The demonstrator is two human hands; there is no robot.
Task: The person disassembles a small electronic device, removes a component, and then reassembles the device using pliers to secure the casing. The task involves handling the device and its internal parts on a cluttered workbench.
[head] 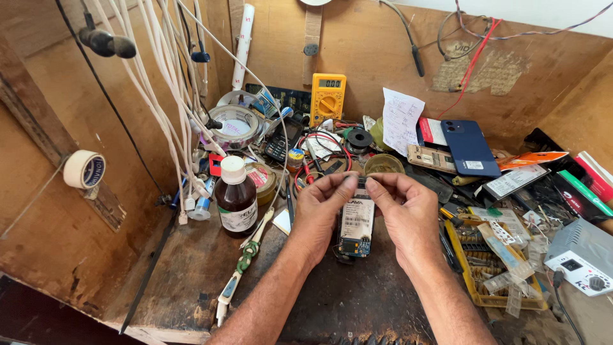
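An opened phone (356,225) with its back off lies upright on the dark work mat (345,300), showing a white label and a blue circuit board at its lower end. My left hand (321,214) and my right hand (408,216) meet at the phone's top edge. Their fingertips pinch something small there, too small to make out. Both forearms reach in from the bottom of the view.
A brown bottle (236,199) with a white cap stands left of my hands, a soldering iron (241,268) lying below it. A yellow multimeter (327,97) leans on the back wall. A blue phone (469,147), yellow parts tray (469,281), tape rolls, white cables and clutter surround the mat.
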